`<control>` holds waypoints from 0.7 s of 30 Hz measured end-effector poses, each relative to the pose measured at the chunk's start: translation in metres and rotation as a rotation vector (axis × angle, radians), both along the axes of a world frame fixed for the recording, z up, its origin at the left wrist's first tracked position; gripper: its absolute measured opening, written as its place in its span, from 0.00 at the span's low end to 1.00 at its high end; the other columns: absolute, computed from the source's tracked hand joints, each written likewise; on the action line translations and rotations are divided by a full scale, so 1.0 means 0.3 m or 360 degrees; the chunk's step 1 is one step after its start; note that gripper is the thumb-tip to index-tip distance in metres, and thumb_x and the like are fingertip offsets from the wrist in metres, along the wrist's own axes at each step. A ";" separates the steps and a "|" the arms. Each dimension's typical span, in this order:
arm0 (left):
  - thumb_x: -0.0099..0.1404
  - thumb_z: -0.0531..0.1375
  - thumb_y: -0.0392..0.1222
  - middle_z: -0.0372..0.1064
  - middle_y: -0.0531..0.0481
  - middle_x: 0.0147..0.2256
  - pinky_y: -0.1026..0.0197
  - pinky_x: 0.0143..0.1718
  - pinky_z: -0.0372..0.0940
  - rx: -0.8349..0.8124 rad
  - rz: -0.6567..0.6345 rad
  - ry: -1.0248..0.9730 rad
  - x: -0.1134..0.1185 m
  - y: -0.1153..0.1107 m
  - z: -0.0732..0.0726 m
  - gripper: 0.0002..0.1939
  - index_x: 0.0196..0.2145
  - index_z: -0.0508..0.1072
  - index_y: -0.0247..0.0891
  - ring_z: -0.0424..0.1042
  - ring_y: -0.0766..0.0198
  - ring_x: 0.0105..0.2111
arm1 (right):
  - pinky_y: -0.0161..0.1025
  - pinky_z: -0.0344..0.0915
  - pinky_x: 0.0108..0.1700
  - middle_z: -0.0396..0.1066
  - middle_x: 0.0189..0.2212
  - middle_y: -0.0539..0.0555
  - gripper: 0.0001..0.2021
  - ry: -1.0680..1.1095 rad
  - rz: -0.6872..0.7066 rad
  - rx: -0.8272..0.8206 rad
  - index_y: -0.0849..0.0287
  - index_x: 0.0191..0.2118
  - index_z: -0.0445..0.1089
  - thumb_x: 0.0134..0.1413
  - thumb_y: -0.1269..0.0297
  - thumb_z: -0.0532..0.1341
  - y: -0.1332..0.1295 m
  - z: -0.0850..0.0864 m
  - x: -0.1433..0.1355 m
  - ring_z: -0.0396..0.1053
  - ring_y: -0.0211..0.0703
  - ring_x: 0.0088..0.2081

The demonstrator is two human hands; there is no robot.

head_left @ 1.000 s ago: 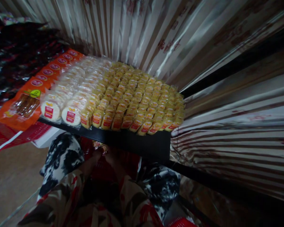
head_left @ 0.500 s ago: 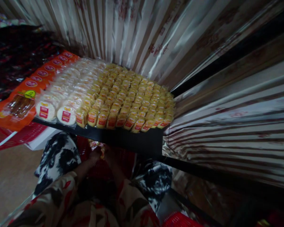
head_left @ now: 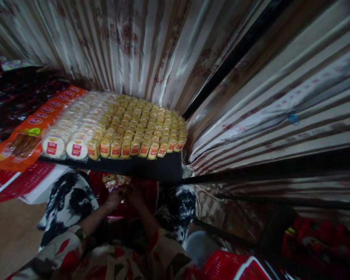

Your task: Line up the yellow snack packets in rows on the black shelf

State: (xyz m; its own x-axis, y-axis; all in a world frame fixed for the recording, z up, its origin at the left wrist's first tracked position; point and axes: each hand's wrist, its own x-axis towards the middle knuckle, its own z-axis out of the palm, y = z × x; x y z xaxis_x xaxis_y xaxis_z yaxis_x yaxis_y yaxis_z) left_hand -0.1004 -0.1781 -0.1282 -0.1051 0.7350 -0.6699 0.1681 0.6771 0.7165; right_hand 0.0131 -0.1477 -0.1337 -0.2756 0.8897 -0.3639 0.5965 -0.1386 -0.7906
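Observation:
My left hand (head_left: pixel 115 197) and my right hand (head_left: pixel 135 196) meet in the shade just below the dark shelf's front edge. Their fingers look closed and drawn together; what they hold, if anything, is too dark to make out. Just beyond them, small wrapped snacks (head_left: pixel 110 182) lie in a red basket (head_left: pixel 152 196) between my knees. Above, the black shelf (head_left: pixel 140 168) bears tight rows of yellow wrapped snack packs (head_left: pixel 140 126) with orange-red labels. Beside these stand rows of round white wrapped crackers (head_left: pixel 77 147).
Left of the crackers lies an orange snack packet (head_left: pixel 23 146), then a heap of dark shiny packets (head_left: pixel 8 105). Another red basket (head_left: pixel 41 175) is under the shelf's left end. A striped curtain (head_left: pixel 128 42) hangs behind. At lower right is a red perforated basket (head_left: pixel 224 266).
The view has swung to the right, so the shelf appears lower and further left. My hands have come slightly nearer to me, and more wrapped snacks show in the basket.

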 end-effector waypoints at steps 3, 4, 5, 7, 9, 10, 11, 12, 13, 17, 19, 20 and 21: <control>0.54 0.55 0.42 0.74 0.49 0.30 0.61 0.38 0.64 0.0086 -0.0223 0.0145 -0.005 0.003 0.055 0.11 0.34 0.74 0.36 0.71 0.57 0.37 | 0.39 0.66 0.45 0.74 0.39 0.54 0.16 0.0073 -0.0042 0.0052 0.58 0.42 0.71 0.49 0.75 0.53 -0.009 0.049 0.029 0.72 0.42 0.41; 0.56 0.54 0.42 0.74 0.48 0.31 0.61 0.38 0.65 0.0120 -0.0303 0.0204 -0.008 0.004 0.075 0.13 0.36 0.73 0.36 0.71 0.58 0.37 | 0.39 0.66 0.46 0.74 0.40 0.55 0.15 0.0099 -0.0052 0.0091 0.58 0.43 0.71 0.51 0.75 0.52 -0.013 0.070 0.042 0.72 0.42 0.42; 0.57 0.52 0.41 0.74 0.47 0.32 0.61 0.39 0.65 0.0163 -0.0368 0.0266 -0.011 0.006 0.097 0.14 0.38 0.73 0.36 0.72 0.58 0.37 | 0.40 0.66 0.47 0.74 0.40 0.55 0.15 0.0121 -0.0062 0.0150 0.59 0.43 0.70 0.52 0.74 0.52 -0.018 0.092 0.055 0.71 0.43 0.43; 0.58 0.50 0.41 0.74 0.45 0.37 0.59 0.43 0.63 0.0292 -0.0453 0.0377 -0.016 0.015 0.149 0.16 0.41 0.71 0.35 0.71 0.58 0.40 | 0.42 0.64 0.50 0.72 0.43 0.57 0.15 0.0155 -0.0101 0.0321 0.60 0.45 0.69 0.51 0.72 0.54 -0.034 0.141 0.083 0.69 0.45 0.46; 0.59 0.50 0.42 0.73 0.44 0.42 0.57 0.48 0.61 0.0457 -0.0508 0.0483 -0.017 0.030 0.215 0.18 0.45 0.69 0.35 0.70 0.56 0.45 | 0.43 0.62 0.53 0.69 0.46 0.59 0.18 0.0196 -0.0155 0.0530 0.61 0.49 0.66 0.51 0.71 0.54 -0.053 0.195 0.110 0.67 0.45 0.49; 0.59 0.50 0.44 0.72 0.44 0.45 0.57 0.50 0.60 0.0530 -0.0528 0.0523 -0.015 0.039 0.255 0.19 0.46 0.68 0.36 0.68 0.56 0.47 | 0.43 0.62 0.53 0.68 0.47 0.59 0.18 0.0218 -0.0191 0.0641 0.61 0.50 0.64 0.52 0.70 0.53 -0.062 0.223 0.122 0.66 0.45 0.50; 0.60 0.49 0.45 0.71 0.44 0.46 0.57 0.51 0.59 0.0589 -0.0553 0.0546 -0.010 0.049 0.298 0.20 0.47 0.67 0.37 0.68 0.56 0.48 | 0.43 0.62 0.53 0.68 0.47 0.60 0.18 0.0235 -0.0224 0.0751 0.61 0.51 0.63 0.53 0.69 0.52 -0.069 0.251 0.132 0.65 0.45 0.50; 0.61 0.48 0.46 0.70 0.44 0.46 0.57 0.50 0.59 0.0635 -0.0578 0.0558 -0.002 0.060 0.343 0.20 0.48 0.66 0.37 0.68 0.56 0.48 | 0.43 0.62 0.53 0.67 0.47 0.60 0.17 0.0245 -0.0251 0.0853 0.61 0.51 0.63 0.55 0.68 0.52 -0.074 0.280 0.142 0.65 0.44 0.50; 0.61 0.48 0.47 0.70 0.44 0.46 0.58 0.50 0.60 0.0678 -0.0620 0.0550 0.008 0.071 0.388 0.20 0.48 0.66 0.37 0.68 0.56 0.48 | 0.43 0.62 0.53 0.67 0.47 0.60 0.16 0.0255 -0.0268 0.0954 0.61 0.50 0.63 0.56 0.68 0.51 -0.077 0.309 0.150 0.64 0.44 0.50; 0.63 0.47 0.47 0.69 0.47 0.47 0.60 0.52 0.58 0.0964 -0.0774 0.0497 0.067 0.126 0.536 0.19 0.48 0.66 0.39 0.66 0.59 0.48 | 0.44 0.62 0.53 0.64 0.47 0.60 0.14 0.0256 -0.0382 0.1183 0.60 0.49 0.63 0.59 0.67 0.48 -0.064 0.407 0.178 0.63 0.43 0.51; 0.64 0.47 0.45 0.68 0.47 0.48 0.60 0.54 0.57 0.1099 -0.0785 0.0528 0.106 0.167 0.574 0.19 0.49 0.66 0.39 0.65 0.59 0.49 | 0.45 0.62 0.53 0.63 0.47 0.61 0.16 0.0195 -0.0500 0.1206 0.60 0.51 0.63 0.60 0.66 0.47 -0.047 0.437 0.191 0.62 0.45 0.51; 0.64 0.46 0.44 0.67 0.47 0.49 0.59 0.54 0.57 0.1163 -0.0784 0.0548 0.127 0.191 0.586 0.19 0.49 0.66 0.39 0.64 0.59 0.50 | 0.45 0.62 0.53 0.62 0.48 0.61 0.17 0.0163 -0.0564 0.1221 0.60 0.52 0.62 0.60 0.66 0.48 -0.037 0.446 0.198 0.62 0.45 0.51; 0.65 0.46 0.44 0.67 0.47 0.49 0.58 0.54 0.56 0.1228 -0.0785 0.0566 0.150 0.219 0.595 0.19 0.49 0.66 0.39 0.64 0.59 0.50 | 0.45 0.62 0.52 0.61 0.48 0.62 0.17 0.0142 -0.0619 0.1250 0.61 0.53 0.61 0.60 0.65 0.48 -0.027 0.451 0.205 0.62 0.46 0.51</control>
